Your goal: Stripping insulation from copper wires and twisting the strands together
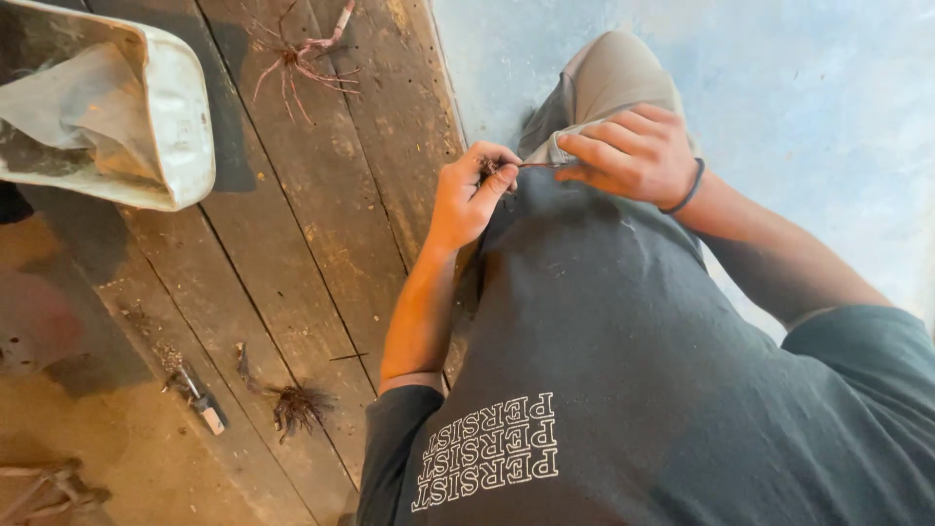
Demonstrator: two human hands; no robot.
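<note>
1. Your left hand (472, 195) pinches one end of a thin dark stem (531, 165), its grip clamped on a tufted bit too small to make out.
2. Your right hand (633, 151) has its grip closed on the stem's other end; the fingers hide the tip.
3. The stem hangs above your lap, just right of the wooden floor (292, 263).
4. A white sack (175, 117), cut off at the left edge, lies well apart.
5. A root clump (297, 404) and small tool (200, 399) lie on the boards.
</note>
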